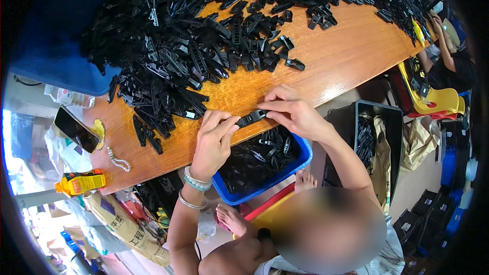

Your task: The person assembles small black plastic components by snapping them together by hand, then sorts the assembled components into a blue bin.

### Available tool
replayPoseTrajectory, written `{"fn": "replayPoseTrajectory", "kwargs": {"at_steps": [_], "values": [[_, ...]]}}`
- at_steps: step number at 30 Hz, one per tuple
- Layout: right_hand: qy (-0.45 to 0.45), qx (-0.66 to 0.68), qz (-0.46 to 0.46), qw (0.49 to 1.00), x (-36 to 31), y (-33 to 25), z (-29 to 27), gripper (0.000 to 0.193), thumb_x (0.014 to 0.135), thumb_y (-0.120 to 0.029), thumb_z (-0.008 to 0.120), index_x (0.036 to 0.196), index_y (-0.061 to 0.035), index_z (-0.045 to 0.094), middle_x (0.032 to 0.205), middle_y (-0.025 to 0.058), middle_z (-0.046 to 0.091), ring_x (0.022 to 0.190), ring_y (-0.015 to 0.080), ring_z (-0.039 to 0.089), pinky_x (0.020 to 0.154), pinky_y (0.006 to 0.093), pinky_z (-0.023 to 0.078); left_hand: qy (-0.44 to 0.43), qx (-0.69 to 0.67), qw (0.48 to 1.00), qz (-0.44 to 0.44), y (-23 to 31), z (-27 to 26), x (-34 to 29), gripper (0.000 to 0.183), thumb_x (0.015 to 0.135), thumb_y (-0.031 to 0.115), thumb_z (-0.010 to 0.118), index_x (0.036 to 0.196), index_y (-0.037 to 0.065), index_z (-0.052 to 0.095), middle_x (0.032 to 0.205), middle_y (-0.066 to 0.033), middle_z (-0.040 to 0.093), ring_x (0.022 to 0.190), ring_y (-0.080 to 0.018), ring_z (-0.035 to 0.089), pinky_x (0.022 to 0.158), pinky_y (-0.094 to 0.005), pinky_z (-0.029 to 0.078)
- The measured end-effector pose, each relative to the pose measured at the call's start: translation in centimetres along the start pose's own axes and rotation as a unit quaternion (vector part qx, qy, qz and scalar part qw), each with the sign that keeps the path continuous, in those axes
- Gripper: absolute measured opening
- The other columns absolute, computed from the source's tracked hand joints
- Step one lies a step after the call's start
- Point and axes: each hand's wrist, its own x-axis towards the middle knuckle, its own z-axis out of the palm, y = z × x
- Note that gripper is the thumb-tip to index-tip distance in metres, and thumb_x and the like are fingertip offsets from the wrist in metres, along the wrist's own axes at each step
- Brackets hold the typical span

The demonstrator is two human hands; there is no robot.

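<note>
Between my two hands, over the table's near edge, is a small black plastic part (251,118). My left hand (216,136) pinches its left end between thumb and fingers. At its right end, the fingertips of my right hand (295,110) are closed on it, covering that end. Just below my hands stands a blue bin (304,159) with many similar black plastic parts (254,160) inside. A large heap of black plastic parts (198,51) spreads over the wooden table (336,51) beyond my hands.
A phone (76,129), a beaded bracelet (118,159) and a yellow-orange bottle (81,182) lie at the table's left end. On the right stand a dark bin (377,104) with parts and a yellow chair (433,99). Another person (448,58) sits at the far right.
</note>
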Motion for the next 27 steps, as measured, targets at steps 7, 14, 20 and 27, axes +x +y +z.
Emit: {"fn": "replayPoseTrajectory", "kwargs": {"at_steps": [7,14,20,27], "values": [[-0.006,-0.056,-0.025,0.998,0.2,-0.7,1.1,0.025,0.08,-0.005,0.07,0.105,-0.0054,0.072,0.098,0.0066,0.06,0.098,0.0252,0.055,0.089,0.0376,0.041,-0.013,-0.006,1.0,-0.001,0.4,0.0,0.0,0.015,0.081,-0.003,0.068,0.097,-0.004,0.07,0.09,-0.0127,0.061,0.085,-0.0273,0.057,0.076,-0.0334,0.047],[0.2,-0.133,0.016,0.971,0.2,2.1,-2.5,0.023,0.083,-0.012,0.071,0.104,-0.0036,0.071,0.101,0.0111,0.065,0.102,0.0308,0.057,0.092,0.0423,0.043,0.089,0.238,0.964,0.076,-1.9,-3.2,5.5,0.04,0.08,-0.004,0.064,0.119,0.005,0.064,0.119,-0.015,0.058,0.103,-0.0303,0.055,0.089,-0.0378,0.047],[0.221,-0.331,0.069,0.915,1.4,4.0,-4.2,0.024,0.084,-0.01,0.071,0.107,-0.0012,0.067,0.104,0.0124,0.063,0.096,0.0266,0.057,0.087,0.0369,0.044,0.055,0.419,0.885,0.196,-4.3,-4.0,9.4,0.038,0.073,-0.005,0.058,0.111,0.002,0.061,0.114,-0.0129,0.059,0.104,-0.0308,0.055,0.086,-0.04,0.046],[0.327,0.163,0.147,0.919,0.6,-0.4,-1.2,0.017,0.099,-0.013,0.054,0.107,-0.0012,0.065,0.079,0.0026,0.058,0.065,0.0085,0.051,0.059,0.0224,0.042,-0.007,0.366,0.904,0.221,0.9,1.9,2.8,0.031,0.078,0.005,0.06,0.107,-0.007,0.06,0.09,-0.0116,0.055,0.085,-0.0254,0.053,0.075,-0.036,0.046]]}}
